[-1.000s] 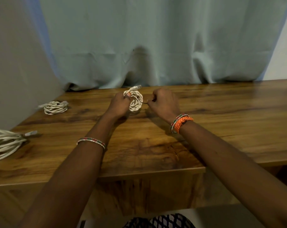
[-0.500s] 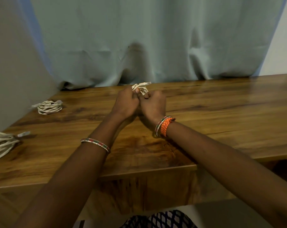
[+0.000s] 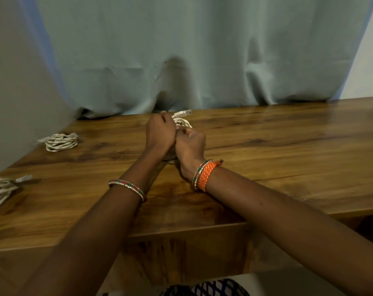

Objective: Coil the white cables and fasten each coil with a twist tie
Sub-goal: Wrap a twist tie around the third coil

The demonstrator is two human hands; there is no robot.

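Two white cable coils (image 3: 61,142) on wooden table (image 3: 288,146), grey-green curtain (image 3: 181,50) behind

Hands closed together on the coil

A second ago the right hand (image 3: 190,144) is apart from the white cable coil (image 3: 182,121), drawing a thin tie out sideways; now it presses against the left hand (image 3: 160,133), fingers curled. The coil, then open to view, is mostly hidden behind both hands, only its plug end and a few loops showing.
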